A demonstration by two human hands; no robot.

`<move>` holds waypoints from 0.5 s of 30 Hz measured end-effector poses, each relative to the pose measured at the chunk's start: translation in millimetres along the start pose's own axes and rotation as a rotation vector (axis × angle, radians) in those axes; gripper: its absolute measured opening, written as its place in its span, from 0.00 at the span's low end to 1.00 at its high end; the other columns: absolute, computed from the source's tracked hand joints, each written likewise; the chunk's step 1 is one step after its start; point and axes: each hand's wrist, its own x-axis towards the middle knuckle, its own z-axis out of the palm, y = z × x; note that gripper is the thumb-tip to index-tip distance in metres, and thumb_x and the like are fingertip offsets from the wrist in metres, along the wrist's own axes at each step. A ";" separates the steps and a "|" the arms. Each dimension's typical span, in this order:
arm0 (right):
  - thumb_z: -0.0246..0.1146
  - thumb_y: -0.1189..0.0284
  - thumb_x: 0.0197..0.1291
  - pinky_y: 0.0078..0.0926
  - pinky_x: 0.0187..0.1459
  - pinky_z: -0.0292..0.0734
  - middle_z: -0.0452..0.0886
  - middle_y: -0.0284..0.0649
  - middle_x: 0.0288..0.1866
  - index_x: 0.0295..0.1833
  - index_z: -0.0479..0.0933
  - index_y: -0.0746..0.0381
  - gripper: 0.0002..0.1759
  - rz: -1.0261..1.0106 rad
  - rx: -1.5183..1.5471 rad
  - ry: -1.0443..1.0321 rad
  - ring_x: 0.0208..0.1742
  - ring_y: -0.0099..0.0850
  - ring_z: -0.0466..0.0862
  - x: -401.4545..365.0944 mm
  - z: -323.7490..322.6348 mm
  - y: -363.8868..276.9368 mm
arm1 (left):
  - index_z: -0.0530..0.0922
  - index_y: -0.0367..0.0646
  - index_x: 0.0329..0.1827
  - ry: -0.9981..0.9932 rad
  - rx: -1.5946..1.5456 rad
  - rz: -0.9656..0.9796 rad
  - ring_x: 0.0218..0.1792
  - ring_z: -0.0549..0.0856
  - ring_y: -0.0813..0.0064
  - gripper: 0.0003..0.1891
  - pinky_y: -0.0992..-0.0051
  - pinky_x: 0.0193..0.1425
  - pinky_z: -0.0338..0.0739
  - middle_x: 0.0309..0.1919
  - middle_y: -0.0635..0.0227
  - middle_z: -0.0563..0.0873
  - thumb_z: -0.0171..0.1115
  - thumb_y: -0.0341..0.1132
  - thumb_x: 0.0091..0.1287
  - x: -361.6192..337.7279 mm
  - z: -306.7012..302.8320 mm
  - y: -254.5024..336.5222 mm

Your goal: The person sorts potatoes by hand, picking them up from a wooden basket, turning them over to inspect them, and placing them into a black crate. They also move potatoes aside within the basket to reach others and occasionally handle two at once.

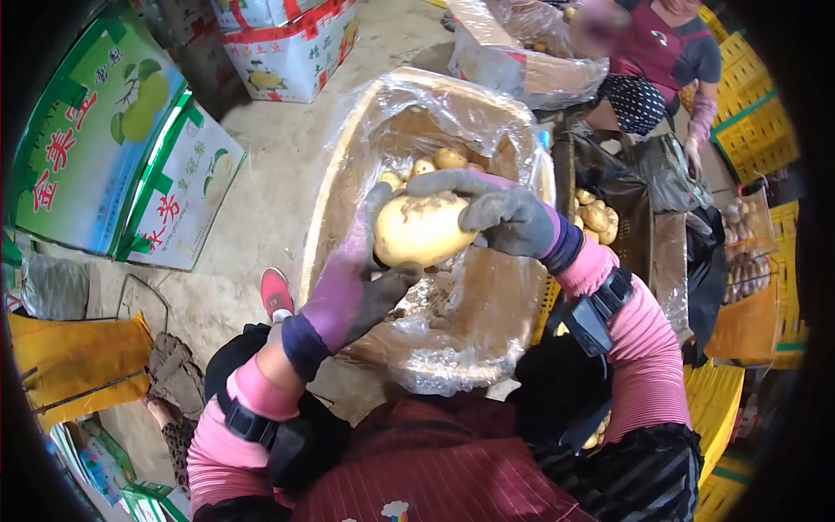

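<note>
A large pale-yellow potato (419,233) with brown soil marks is held up in front of me, over a box (326,217) lined with clear plastic. My left hand (361,278), in a purple and grey glove, cups it from the left, with the thumb along its lower edge. From the right, my right hand (513,219) in a matching glove grips its end, fingers reaching over the top. Both hands are closed on the same potato. Behind them, several smaller potatoes (450,158) lie at the far end of the box; my gloves partly hide them.
To the right stands a dark-lined crate with potatoes (596,217). Green fruit cartons (96,130) stand at left, white and red cartons (291,52) farther back. Another person (665,52) sits at the upper right near an open carton (522,65). Yellow crates (757,96) line the right edge.
</note>
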 end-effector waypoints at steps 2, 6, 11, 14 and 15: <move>0.64 0.72 0.60 0.31 0.72 0.69 0.73 0.44 0.72 0.74 0.69 0.66 0.35 -0.133 -0.196 0.007 0.72 0.33 0.74 -24.9 1.8 -18.7 | 0.58 0.34 0.79 -0.029 0.174 -0.026 0.61 0.84 0.61 0.46 0.69 0.57 0.82 0.65 0.47 0.78 0.76 0.30 0.60 -1.3 10.4 0.5; 0.67 0.69 0.67 0.29 0.72 0.68 0.73 0.42 0.72 0.75 0.68 0.65 0.33 0.150 -0.077 0.201 0.72 0.30 0.72 -72.6 -8.8 -17.1 | 0.65 0.32 0.75 -0.030 0.421 0.286 0.60 0.85 0.55 0.43 0.67 0.62 0.81 0.63 0.43 0.80 0.78 0.34 0.57 9.6 41.1 -21.2; 0.72 0.61 0.63 0.33 0.75 0.64 0.72 0.43 0.73 0.78 0.65 0.61 0.40 0.182 -0.402 0.268 0.74 0.33 0.70 -115.3 -17.8 -18.0 | 0.59 0.34 0.80 -0.260 -0.100 -0.124 0.67 0.79 0.64 0.33 0.67 0.67 0.78 0.71 0.53 0.73 0.59 0.22 0.72 9.5 79.2 2.7; 0.71 0.60 0.64 0.32 0.72 0.68 0.77 0.43 0.68 0.75 0.69 0.63 0.38 0.133 -0.306 0.448 0.70 0.33 0.74 -162.8 -46.9 -17.7 | 0.59 0.35 0.79 -0.331 -0.005 -0.363 0.63 0.82 0.63 0.31 0.68 0.63 0.80 0.67 0.53 0.78 0.55 0.21 0.73 18.1 96.9 20.9; 0.67 0.60 0.65 0.34 0.71 0.70 0.78 0.44 0.68 0.75 0.68 0.64 0.37 0.077 -0.137 0.599 0.68 0.34 0.78 -184.4 -53.7 -14.5 | 0.62 0.35 0.78 -0.323 0.056 -0.292 0.60 0.84 0.65 0.28 0.69 0.62 0.80 0.63 0.54 0.82 0.54 0.24 0.75 14.2 95.8 -0.1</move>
